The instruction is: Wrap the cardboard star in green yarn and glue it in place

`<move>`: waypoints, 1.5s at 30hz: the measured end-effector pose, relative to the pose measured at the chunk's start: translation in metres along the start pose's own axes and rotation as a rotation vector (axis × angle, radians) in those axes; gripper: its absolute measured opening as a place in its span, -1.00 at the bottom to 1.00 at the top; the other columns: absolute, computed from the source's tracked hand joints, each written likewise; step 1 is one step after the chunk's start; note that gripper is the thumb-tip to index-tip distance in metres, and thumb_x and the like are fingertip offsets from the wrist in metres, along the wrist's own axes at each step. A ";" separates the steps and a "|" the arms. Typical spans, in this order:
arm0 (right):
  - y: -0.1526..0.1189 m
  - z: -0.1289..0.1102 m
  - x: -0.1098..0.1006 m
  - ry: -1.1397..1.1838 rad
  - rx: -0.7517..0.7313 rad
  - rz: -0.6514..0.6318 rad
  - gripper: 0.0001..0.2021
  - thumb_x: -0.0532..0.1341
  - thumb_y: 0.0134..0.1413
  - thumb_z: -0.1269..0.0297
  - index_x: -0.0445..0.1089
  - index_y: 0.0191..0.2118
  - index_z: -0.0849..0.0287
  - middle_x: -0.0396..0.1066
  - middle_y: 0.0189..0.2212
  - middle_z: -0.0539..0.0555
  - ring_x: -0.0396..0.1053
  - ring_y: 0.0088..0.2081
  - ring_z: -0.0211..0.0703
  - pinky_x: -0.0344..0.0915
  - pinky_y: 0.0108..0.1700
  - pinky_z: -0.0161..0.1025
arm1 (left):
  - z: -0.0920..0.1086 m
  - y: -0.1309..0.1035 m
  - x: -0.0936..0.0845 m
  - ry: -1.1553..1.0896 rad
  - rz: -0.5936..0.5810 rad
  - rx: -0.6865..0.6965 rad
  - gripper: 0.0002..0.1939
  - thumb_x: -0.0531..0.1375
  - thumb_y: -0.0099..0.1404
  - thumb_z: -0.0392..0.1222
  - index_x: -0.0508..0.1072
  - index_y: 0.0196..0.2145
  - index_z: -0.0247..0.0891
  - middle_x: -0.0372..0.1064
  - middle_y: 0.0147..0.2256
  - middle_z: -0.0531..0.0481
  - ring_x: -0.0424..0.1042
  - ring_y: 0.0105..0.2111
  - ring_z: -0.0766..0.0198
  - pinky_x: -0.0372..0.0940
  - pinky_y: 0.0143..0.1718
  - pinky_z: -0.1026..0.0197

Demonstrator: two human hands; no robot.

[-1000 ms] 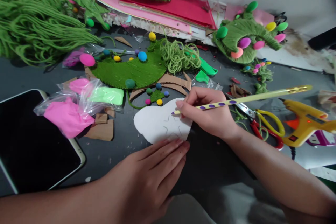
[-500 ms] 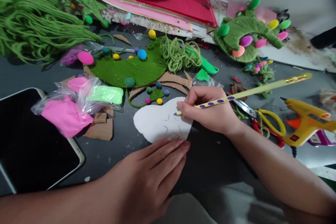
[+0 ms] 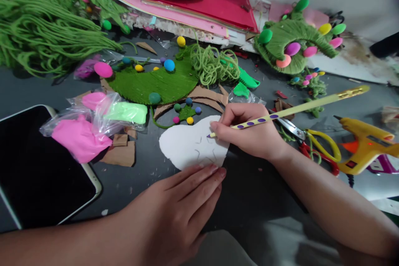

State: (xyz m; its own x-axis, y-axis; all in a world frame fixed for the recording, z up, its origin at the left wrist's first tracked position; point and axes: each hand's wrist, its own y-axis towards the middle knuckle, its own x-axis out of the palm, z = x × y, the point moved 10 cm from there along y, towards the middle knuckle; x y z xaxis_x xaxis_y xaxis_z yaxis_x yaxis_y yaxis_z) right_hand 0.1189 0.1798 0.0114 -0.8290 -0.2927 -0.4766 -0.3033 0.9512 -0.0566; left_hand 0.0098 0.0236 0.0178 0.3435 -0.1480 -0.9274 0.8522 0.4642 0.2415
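Observation:
A white piece of paper [image 3: 179, 143] with a rounded, wavy outline lies on the dark table, marked with several short pencil strokes. My left hand [image 3: 190, 199] rests flat on its lower edge, fingers stretched out side by side. Pinched in my right hand [image 3: 249, 133] is a yellow pencil [image 3: 289, 110] with purple spots, its tip at the strokes on the paper. The pencil slants up to the right. Just beyond the paper sits a small green star [image 3: 186, 112] with coloured balls on its points.
A tablet [image 3: 40, 166] and bags of pink clay [image 3: 79, 135] are at left. Green yarn [image 3: 46, 29] and a yarn-wrapped crescent [image 3: 156, 83] lie behind. Scissors [image 3: 324, 145] and a yellow glue gun [image 3: 364, 143] are near my right forearm. Pink and red sheets [image 3: 212, 8] are stacked at the back.
Almost nothing differs. Both hands, the pencil and the paper keep their places; the whole view has shifted very slightly.

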 end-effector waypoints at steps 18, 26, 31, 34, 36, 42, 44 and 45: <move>-0.002 -0.001 -0.005 0.116 -0.002 0.116 -0.70 0.52 -0.03 0.19 0.43 -0.53 0.19 0.48 -0.58 0.00 0.31 -0.54 -0.31 0.20 -0.54 -0.33 | 0.001 0.000 -0.002 0.003 0.025 -0.006 -0.39 0.17 0.46 0.04 0.36 0.27 -0.49 0.24 0.38 -0.28 0.22 0.38 -0.04 -0.16 0.51 0.00; -0.007 -0.004 0.003 0.035 -0.036 0.093 -0.69 0.43 0.07 0.28 0.36 -0.57 0.21 0.41 -0.61 -0.03 0.22 -0.55 -0.38 0.13 -0.56 -0.41 | 0.000 0.003 -0.002 -0.009 0.033 -0.002 -0.38 0.19 0.44 0.03 0.36 0.28 -0.49 0.25 0.37 -0.27 0.22 0.39 -0.04 -0.16 0.52 -0.02; -0.007 -0.005 0.006 0.028 -0.046 0.073 -0.69 0.43 0.08 0.28 0.37 -0.57 0.22 0.41 -0.61 -0.03 0.21 -0.55 -0.39 0.13 -0.56 -0.42 | 0.001 0.002 -0.001 -0.008 0.034 0.003 -0.37 0.19 0.44 0.03 0.35 0.28 -0.50 0.23 0.38 -0.28 0.23 0.38 -0.05 -0.14 0.52 -0.03; -0.007 -0.005 0.006 0.031 -0.046 0.076 -0.69 0.43 0.07 0.29 0.37 -0.57 0.22 0.40 -0.62 -0.03 0.21 -0.55 -0.39 0.13 -0.56 -0.43 | 0.001 0.002 -0.002 0.002 0.034 0.002 -0.37 0.19 0.44 0.04 0.35 0.28 -0.49 0.24 0.38 -0.27 0.23 0.38 -0.04 -0.16 0.53 -0.03; -0.007 -0.004 0.005 0.039 -0.039 0.088 -0.70 0.43 0.07 0.30 0.37 -0.57 0.22 0.39 -0.62 -0.03 0.21 -0.55 -0.39 0.13 -0.56 -0.42 | 0.000 0.002 -0.002 0.002 0.034 -0.007 -0.39 0.19 0.45 0.04 0.37 0.27 -0.47 0.26 0.37 -0.24 0.23 0.39 -0.02 -0.15 0.53 -0.01; -0.007 -0.006 0.007 0.034 -0.051 0.065 -0.69 0.43 0.08 0.30 0.37 -0.57 0.22 0.38 -0.63 -0.04 0.20 -0.55 -0.39 0.12 -0.56 -0.42 | -0.001 0.003 -0.003 -0.008 0.055 -0.021 -0.40 0.20 0.44 0.02 0.39 0.26 -0.47 0.28 0.36 -0.23 0.26 0.37 -0.02 -0.12 0.52 -0.01; -0.007 -0.005 0.006 0.034 -0.045 0.073 -0.70 0.43 0.08 0.29 0.37 -0.56 0.22 0.37 -0.63 -0.04 0.19 -0.55 -0.39 0.12 -0.56 -0.42 | 0.000 0.003 -0.003 -0.013 0.049 -0.017 -0.40 0.19 0.44 0.02 0.39 0.26 -0.47 0.28 0.36 -0.24 0.26 0.37 -0.02 -0.11 0.51 -0.01; -0.007 -0.005 0.006 0.034 -0.045 0.070 -0.70 0.43 0.08 0.29 0.37 -0.56 0.22 0.37 -0.63 -0.04 0.19 -0.55 -0.39 0.12 -0.56 -0.42 | 0.000 0.004 -0.003 -0.011 0.045 -0.012 -0.41 0.19 0.44 0.02 0.39 0.26 -0.47 0.29 0.35 -0.24 0.26 0.37 -0.02 -0.11 0.51 -0.01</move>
State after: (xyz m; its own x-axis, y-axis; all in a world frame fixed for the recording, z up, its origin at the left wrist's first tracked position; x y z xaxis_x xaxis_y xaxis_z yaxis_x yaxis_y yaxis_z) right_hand 0.1137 0.1713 0.0140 -0.8642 -0.2290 -0.4480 -0.2636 0.9645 0.0155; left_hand 0.0120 0.0253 0.0213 0.3860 -0.1363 -0.9124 0.8308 0.4812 0.2796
